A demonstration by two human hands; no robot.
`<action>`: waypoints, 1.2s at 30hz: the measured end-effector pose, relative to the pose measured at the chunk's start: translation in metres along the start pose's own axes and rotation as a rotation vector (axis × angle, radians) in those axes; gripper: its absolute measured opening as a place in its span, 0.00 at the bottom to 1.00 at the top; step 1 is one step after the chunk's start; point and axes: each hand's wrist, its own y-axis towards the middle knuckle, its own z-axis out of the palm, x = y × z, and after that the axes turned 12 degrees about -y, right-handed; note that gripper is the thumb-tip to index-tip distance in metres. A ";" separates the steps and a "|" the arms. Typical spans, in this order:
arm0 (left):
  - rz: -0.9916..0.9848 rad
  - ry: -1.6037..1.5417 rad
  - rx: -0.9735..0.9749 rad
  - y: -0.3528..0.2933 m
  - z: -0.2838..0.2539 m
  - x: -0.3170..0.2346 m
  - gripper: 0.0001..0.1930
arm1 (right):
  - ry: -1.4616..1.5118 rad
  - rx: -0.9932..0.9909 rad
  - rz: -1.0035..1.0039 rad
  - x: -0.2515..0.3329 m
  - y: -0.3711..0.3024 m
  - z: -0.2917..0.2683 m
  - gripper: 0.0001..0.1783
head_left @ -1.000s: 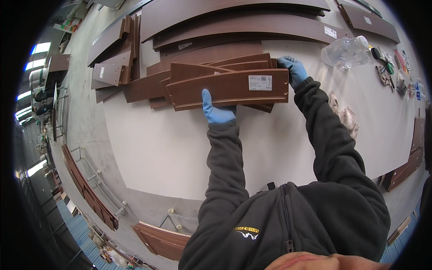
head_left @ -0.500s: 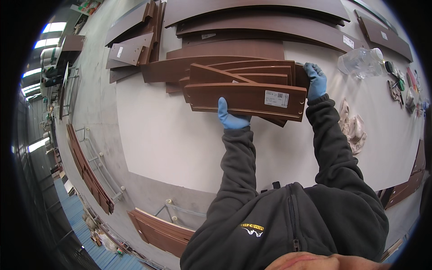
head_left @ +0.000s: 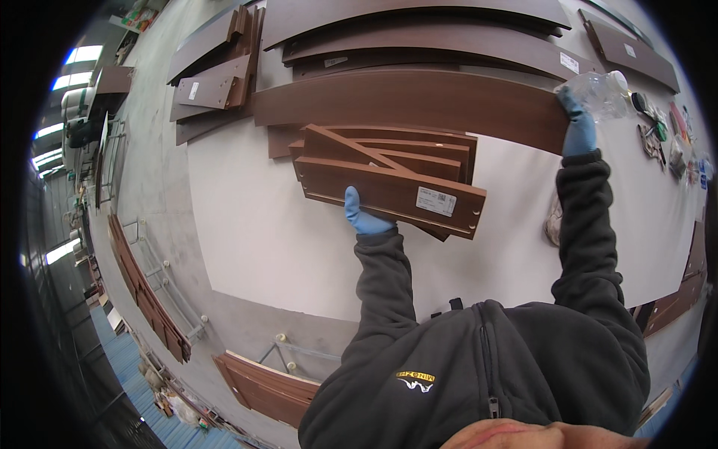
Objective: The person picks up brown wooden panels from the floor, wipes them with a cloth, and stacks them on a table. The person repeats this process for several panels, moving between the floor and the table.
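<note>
The left hand [head_left: 365,217], in a blue glove, sits just left of the frame's centre and grasps the near edge of a short brown panel [head_left: 389,193], thumb up on its top face. That panel carries a white label [head_left: 436,201] toward its right end and lies tilted, its right end lower in the frame. It tops a loose stack of brown boards [head_left: 396,153] in the middle of the frame, one of them crossing the others at a slant. The stack rests on a wide white bench [head_left: 262,232] that fills the centre of the frame.

The right hand [head_left: 577,127], also blue-gloved, is stretched out to the upper right of the frame, its fingers curled over the right end of a long brown board [head_left: 404,101] that runs across the upper middle just beyond the stack; how firmly it grips I cannot tell. Just right of that hand lies a clear plastic bottle [head_left: 606,91].

More long brown boards [head_left: 419,22] lie along the top of the frame, and smaller brown pieces [head_left: 213,86] are heaped at the upper left. Small colourful bits [head_left: 662,127] are scattered at the right edge. Both arms wear dark grey sleeves [head_left: 389,292]
</note>
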 end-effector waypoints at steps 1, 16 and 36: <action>-0.006 -0.015 -0.006 0.000 0.002 -0.001 0.32 | -0.075 -0.036 -0.004 0.010 0.004 -0.016 0.14; 0.043 0.282 -0.247 0.048 0.065 0.026 0.33 | 0.273 -0.054 0.164 0.068 -0.103 -0.220 0.29; -0.643 -0.071 0.580 -0.040 0.084 0.080 0.45 | 0.496 -0.092 0.304 -0.011 -0.252 -0.300 0.22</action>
